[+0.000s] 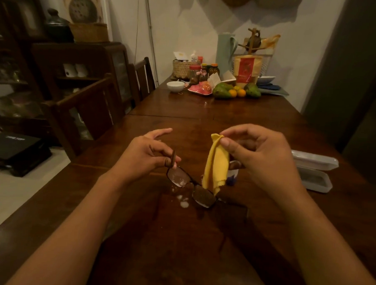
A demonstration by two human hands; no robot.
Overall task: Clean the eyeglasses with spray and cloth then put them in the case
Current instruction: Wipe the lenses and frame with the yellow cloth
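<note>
My left hand (146,155) pinches the folded temple of dark-framed eyeglasses (190,186), which hang tilted just above the wooden table (200,239). White foam clings to the upper lens, and small blobs of foam (183,201) lie on the table below. My right hand (257,158) holds a yellow cloth (216,165) by its top edge; the cloth hangs down and its lower end touches the glasses near the bridge. Behind the cloth, a small spray bottle (233,172) is mostly hidden. An open clear plastic case (315,171) lies to the right.
Far end of the table holds a white bowl (175,85), avocados and oranges (230,91), jars, a woven basket (181,67) and a pale jug (225,53). Dark wooden chairs (93,108) stand along the left edge. A dark cabinet stands at left.
</note>
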